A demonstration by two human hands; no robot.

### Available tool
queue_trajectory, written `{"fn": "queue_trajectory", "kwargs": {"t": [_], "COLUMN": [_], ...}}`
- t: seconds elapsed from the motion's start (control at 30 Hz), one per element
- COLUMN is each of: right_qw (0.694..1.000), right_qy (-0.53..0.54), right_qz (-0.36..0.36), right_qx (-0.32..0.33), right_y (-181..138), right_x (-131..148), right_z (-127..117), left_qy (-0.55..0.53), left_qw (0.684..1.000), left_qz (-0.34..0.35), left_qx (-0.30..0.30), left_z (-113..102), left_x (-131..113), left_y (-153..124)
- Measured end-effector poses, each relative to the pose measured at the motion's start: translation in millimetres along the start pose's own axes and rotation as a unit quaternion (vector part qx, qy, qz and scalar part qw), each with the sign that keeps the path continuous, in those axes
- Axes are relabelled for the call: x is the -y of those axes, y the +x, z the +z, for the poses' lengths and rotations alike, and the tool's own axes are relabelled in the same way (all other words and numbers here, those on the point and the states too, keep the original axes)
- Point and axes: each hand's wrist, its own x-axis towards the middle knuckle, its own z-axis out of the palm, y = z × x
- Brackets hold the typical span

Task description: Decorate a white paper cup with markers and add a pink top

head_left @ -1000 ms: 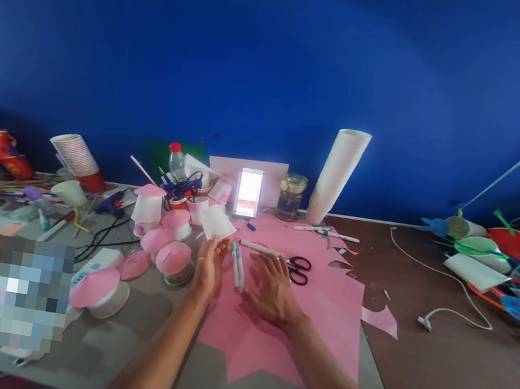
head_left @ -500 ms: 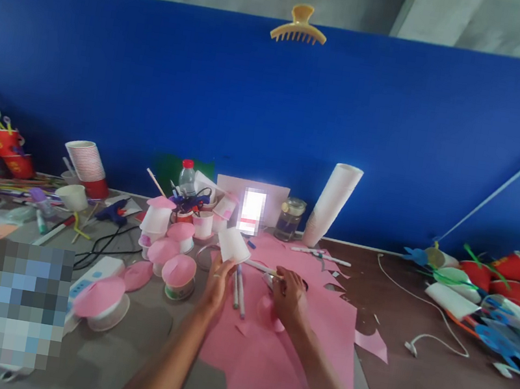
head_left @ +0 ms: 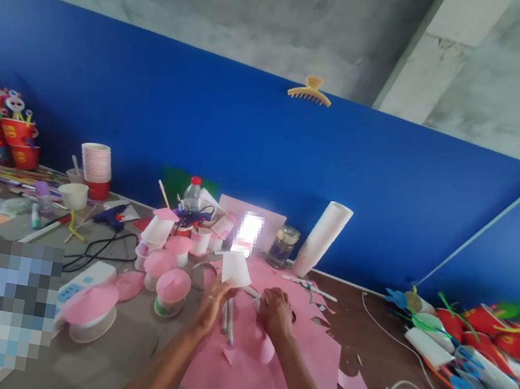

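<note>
overlapping sheets of pink paper (head_left: 324,336) cover the right edge of the grey worktop (head_left: 127,344), a round pink paper piece (head_left: 260,346) on top. just past it, two slim white markers (head_left: 230,324) lie side by side. the bare left hand (head_left: 211,305) holds a tilted white paper cup (head_left: 235,268) above the sheets, fingers partly curled about its lower end. the bare right hand (head_left: 277,312) is palm down with bent fingers, a black loop handle (head_left: 294,317) showing beside it; whether it grips anything i cannot tell. towards the worktop's far edge stand a clear glass jar (head_left: 282,249) and a leaning stack of white paper cups (head_left: 323,241).
</note>
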Motion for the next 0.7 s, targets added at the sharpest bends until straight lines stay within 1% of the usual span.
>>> {"fn": "queue_trajectory", "kwargs": {"t": [0.13, 0.2, 0.3, 0.4, 0.53, 0.57, 0.6, 0.63, 0.67, 0.7], "right_qw": [1.0, 0.999, 0.999, 0.999, 0.998, 0.997, 0.988, 0.973, 0.954, 0.936], "right_qy": [-0.01, -0.01, -0.003, 0.014, 0.052, 0.074, 0.147, 0.223, 0.29, 0.348], "right_qz": [0.011, 0.009, -0.001, -0.015, -0.026, -0.027, -0.018, -0.009, -0.005, 0.0], "right_qx": [0.027, 0.037, 0.048, 0.041, 0.008, -0.006, -0.043, -0.067, -0.072, -0.056], "right_y": [8.7, 12.3, 17.4, 21.5, 20.0, 17.7, 14.4, 10.3, 5.4, -0.2], "right_x": [1.6, 1.2, -0.1, -1.5, -7.0, -9.0, -10.7, -11.8, -12.0, -10.9], "right_z": [0.0, -0.3, -2.3, -6.9, -11.2, -10.7, -9.4, -7.6, -5.5, -3.5], "left_qy": [0.017, 0.019, 0.0, -0.021, -0.041, -0.053, -0.069, -0.087, -0.105, -0.123], "left_qw": [0.999, 0.999, 1.0, 1.0, 0.999, 0.998, 0.997, 0.995, 0.992, 0.989], "left_qz": [0.007, 0.001, -0.008, -0.013, -0.011, -0.017, -0.025, -0.04, -0.061, -0.081], "left_qx": [0.031, 0.032, 0.011, 0.0, 0.012, 0.008, 0.01, 0.014, 0.019, 0.028], "left_z": [-0.2, -0.5, -1.2, -2.8, -5.8, -5.8, -5.2, -3.9, -2.0, 0.4], "left_x": [-1.0, -1.3, -1.2, -0.6, 2.3, 3.3, 4.2, 4.8, 5.0, 4.8], "left_y": [-2.0, -2.4, -2.2, -1.4, 1.5, 2.1, 2.4, 2.1, 1.1, -0.6]}}
